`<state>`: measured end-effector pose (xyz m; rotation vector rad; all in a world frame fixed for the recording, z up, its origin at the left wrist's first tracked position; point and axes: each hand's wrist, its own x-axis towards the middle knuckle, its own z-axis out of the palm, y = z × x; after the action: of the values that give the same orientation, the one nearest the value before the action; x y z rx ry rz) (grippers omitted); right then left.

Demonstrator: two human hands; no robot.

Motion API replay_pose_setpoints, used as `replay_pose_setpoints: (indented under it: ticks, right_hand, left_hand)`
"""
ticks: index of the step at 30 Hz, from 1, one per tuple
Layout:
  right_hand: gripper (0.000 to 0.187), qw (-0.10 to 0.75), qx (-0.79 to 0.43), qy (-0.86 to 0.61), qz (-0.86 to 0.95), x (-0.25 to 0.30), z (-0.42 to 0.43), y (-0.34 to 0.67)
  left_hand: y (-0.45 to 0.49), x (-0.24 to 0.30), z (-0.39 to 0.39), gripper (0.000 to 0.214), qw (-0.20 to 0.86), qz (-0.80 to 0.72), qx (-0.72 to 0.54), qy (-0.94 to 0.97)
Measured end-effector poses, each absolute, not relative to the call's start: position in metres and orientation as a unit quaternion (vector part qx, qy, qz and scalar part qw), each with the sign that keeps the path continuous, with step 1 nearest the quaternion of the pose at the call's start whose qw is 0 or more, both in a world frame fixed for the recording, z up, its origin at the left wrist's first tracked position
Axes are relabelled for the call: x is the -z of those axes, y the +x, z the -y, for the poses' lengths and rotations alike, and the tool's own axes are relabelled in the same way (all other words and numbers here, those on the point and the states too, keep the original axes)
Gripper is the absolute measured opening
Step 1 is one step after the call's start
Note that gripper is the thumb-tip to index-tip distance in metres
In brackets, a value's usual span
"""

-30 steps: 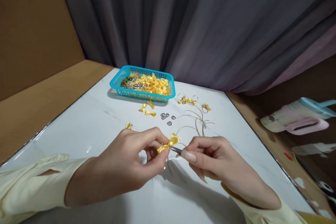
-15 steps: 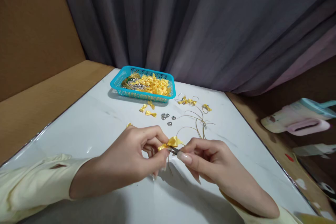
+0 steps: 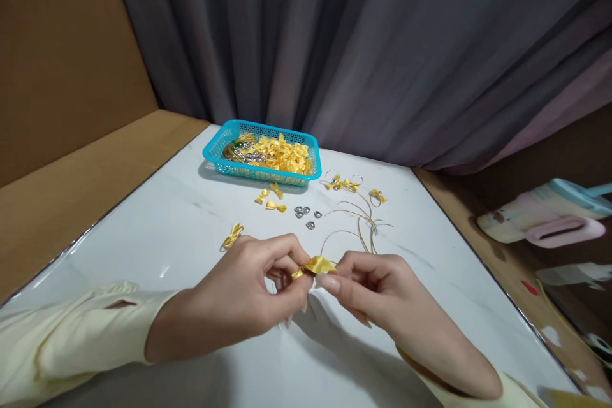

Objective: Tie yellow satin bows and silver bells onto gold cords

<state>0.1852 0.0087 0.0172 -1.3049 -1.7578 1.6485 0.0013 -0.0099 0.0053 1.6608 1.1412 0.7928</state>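
Observation:
A yellow satin ribbon bow (image 3: 319, 264) is held up between my hands over the table. My left hand (image 3: 248, 284) is closed, thumb and fingertips pinching the bow near its knot. From the right, my right hand (image 3: 377, 284) is closed too, thumb and forefinger pressed together at the bow's right tip. Whatever else those fingertips hold is hidden behind the ribbon. Just beyond my left hand lies another yellow bow on a thin wire ring (image 3: 233, 237). Several small silver heart-shaped pieces (image 3: 310, 225) and loose yellow bows (image 3: 276, 206) lie farther out.
A blue plastic basket (image 3: 262, 176) at the back holds yellow bows, silver pieces and gold wire. Curved wires (image 3: 362, 236) lie at right, with finished-looking bow rings (image 3: 377, 197) behind them. A tumbler (image 3: 540, 220) lies sideways in view beyond the white table's (image 3: 182, 229) right edge.
The bow has tilted, and its yellow end now covers the dark, thin piece that showed between my fingers. My left hand has shifted slightly right, revealing the ringed bow behind it.

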Motion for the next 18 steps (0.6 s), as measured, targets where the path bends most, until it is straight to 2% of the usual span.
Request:
replay_pose_setpoints:
  ticks: [4,7,11,14,16,18]
  right_hand:
    - [0.031,0.188,-0.672,-0.417,0.582,-0.012,-0.017,0.194]
    - [0.027,0.148,-0.721,-0.383,0.558,-0.010,-0.024,0.202]
    - [0.029,0.096,-0.718,-0.375,0.578,-0.009,-0.035,0.214]
    - [0.034,0.072,-0.633,-0.427,0.642,-0.003,-0.043,0.225]
    - [0.036,0.054,-0.508,-0.485,0.710,0.008,-0.047,0.234]
    - [0.036,0.054,-0.327,-0.549,0.767,0.025,-0.049,0.244]
  left_hand:
    - [0.002,-0.009,0.012,0.008,0.494,-0.456,-0.317,0.669]
    - [0.001,-0.011,0.012,0.005,0.529,-0.447,-0.304,0.654]
    - [-0.005,-0.013,0.007,0.007,0.593,-0.446,-0.270,0.613]
    - [-0.011,-0.009,0.003,0.010,0.609,-0.457,-0.239,0.602]
    - [-0.015,-0.004,0.002,0.010,0.584,-0.470,-0.222,0.624]
    - [-0.017,0.002,0.003,0.012,0.545,-0.479,-0.212,0.655]
